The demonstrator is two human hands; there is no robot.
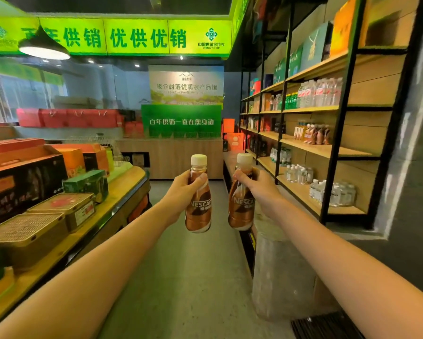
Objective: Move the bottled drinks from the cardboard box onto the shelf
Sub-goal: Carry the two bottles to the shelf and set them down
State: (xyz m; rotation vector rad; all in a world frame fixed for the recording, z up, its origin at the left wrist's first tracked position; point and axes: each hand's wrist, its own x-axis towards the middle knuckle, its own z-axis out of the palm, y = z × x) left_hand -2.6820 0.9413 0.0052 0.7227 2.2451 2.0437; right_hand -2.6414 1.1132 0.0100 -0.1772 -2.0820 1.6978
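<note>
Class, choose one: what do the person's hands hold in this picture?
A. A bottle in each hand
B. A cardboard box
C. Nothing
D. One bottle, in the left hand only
A: the left hand grips one brown bottle near its neck, and the right hand grips a second bottle the same way.

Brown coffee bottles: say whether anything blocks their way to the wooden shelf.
Nothing visible does. Left hand and right hand hold the white-capped brown bottles in open air; the black-framed wooden shelf faces them unobstructed.
</note>
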